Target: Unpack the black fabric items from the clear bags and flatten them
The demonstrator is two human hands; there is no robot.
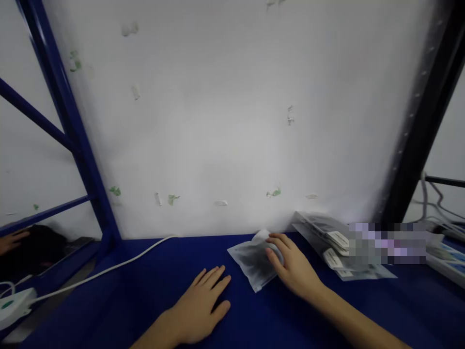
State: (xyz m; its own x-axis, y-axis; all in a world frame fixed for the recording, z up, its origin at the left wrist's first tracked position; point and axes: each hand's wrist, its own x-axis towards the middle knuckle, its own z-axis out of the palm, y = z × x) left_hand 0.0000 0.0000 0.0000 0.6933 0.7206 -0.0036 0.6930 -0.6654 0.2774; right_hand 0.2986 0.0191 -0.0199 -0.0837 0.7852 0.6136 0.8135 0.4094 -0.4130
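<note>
My left hand (199,308) lies flat on the blue table surface (152,281), fingers spread, holding nothing. To its right, my right hand (290,264) rests on the right side of a translucent plastic bag (250,264), with its fingers bent over a white, rounded item (261,236) at the bag's upper edge. Part of that item is hidden under the fingers. Something dark shows through the bag. Further right, several more clear bags (358,271) with white-labelled things inside lie overlapping near the wall.
A white wall (218,121) rises behind the table. On the left, a white cable (127,261) runs to a white power strip (16,305) beside a blue frame post (83,165). Another person's hand (12,241) shows far left. A black post (417,131) stands right.
</note>
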